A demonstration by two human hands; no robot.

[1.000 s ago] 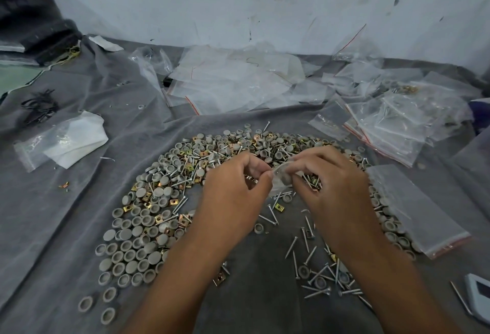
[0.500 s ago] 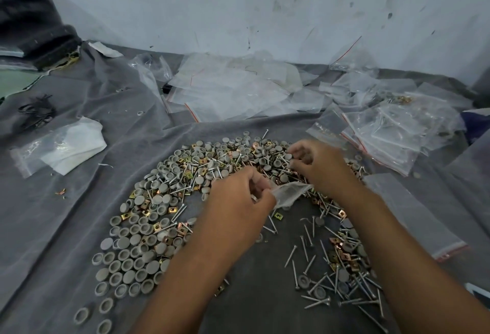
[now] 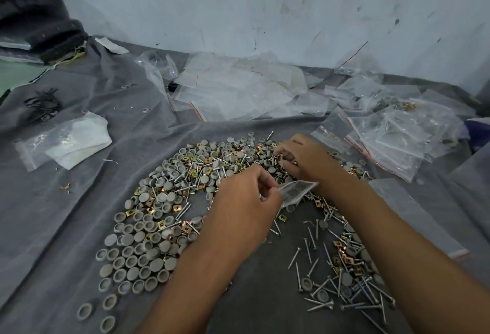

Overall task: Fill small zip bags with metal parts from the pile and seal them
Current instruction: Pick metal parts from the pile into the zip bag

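Bare grey cloth (image 3: 66, 227) at left edge; pile (image 3: 185, 201) ringing centre. Left hand (image 3: 244, 204) pinching small zip bag (image 3: 295, 192) above pile. Right hand (image 3: 305, 158) reaching beyond, fingers curled pinching parts.

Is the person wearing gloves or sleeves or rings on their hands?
No. The left hand and right hand are both bare, with no gloves, rings, watch or bracelets showing. Both forearms are uncovered too; no sleeve reaches into view.
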